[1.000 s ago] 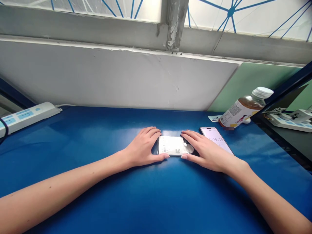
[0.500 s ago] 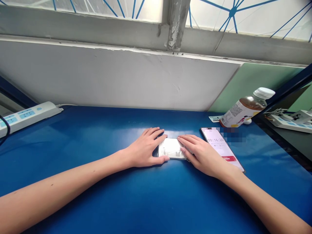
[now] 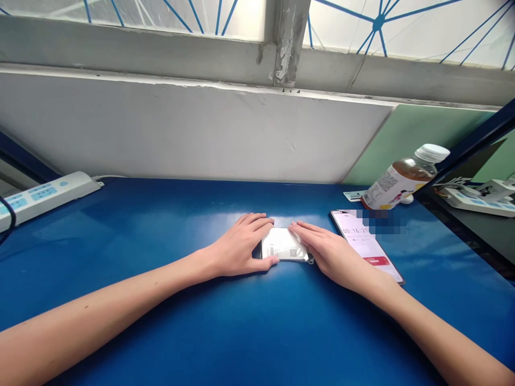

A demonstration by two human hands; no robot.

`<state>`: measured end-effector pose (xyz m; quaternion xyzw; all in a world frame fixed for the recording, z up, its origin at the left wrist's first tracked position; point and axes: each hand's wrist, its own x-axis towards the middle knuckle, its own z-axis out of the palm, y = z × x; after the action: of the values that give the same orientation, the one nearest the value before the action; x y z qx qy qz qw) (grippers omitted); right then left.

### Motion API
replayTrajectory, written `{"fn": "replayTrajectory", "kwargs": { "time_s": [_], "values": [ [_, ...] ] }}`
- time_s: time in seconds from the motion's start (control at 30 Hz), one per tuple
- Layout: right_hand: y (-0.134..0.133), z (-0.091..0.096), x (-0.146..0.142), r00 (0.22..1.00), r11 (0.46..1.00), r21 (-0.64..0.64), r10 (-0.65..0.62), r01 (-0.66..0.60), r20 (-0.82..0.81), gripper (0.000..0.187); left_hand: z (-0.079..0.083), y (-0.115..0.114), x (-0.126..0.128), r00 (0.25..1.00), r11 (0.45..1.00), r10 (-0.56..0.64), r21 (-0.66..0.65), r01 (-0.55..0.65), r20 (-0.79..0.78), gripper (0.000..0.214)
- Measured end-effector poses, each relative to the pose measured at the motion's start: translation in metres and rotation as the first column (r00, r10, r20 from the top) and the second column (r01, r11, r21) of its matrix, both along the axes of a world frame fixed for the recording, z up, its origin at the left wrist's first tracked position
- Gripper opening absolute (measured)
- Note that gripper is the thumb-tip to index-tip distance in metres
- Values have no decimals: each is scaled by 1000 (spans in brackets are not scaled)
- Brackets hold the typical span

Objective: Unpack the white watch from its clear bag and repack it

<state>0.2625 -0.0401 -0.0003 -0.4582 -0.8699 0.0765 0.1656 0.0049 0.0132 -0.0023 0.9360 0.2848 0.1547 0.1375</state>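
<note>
A small flat packet (image 3: 282, 245) in a clear plastic sleeve lies on the blue table, with a white printed label and barcode facing up. My left hand (image 3: 244, 245) holds it from the left, its fingers at the far edge and its thumb along the near edge. From the right, my right hand (image 3: 326, 247) grips the packet's far right corner with its fingers close together. The right thumb is mostly hidden. A bit of small chain or crinkled plastic shows at the near right corner.
A phone (image 3: 368, 252) with a running timer lies just right of my right hand. Behind it stand a drink bottle (image 3: 398, 185) and a small card (image 3: 353, 196). Power strips lie at the left (image 3: 48, 195) and far right (image 3: 478, 201). A wall (image 3: 181, 128) closes off the table's back.
My right fingers have shifted slightly left along the packet's far edge, and the right thumb has left the label's top. More of the label's right side shows. The left hand stays nearly still.
</note>
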Motion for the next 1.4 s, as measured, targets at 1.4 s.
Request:
{"fn": "replayTrajectory", "kwargs": {
  "time_s": [1.4],
  "values": [
    [3, 2, 0, 987, 993, -116, -21, 3, -157, 48, 4, -1, 2, 1000, 1000, 3, 14, -4, 14, 55]
  ]
}}
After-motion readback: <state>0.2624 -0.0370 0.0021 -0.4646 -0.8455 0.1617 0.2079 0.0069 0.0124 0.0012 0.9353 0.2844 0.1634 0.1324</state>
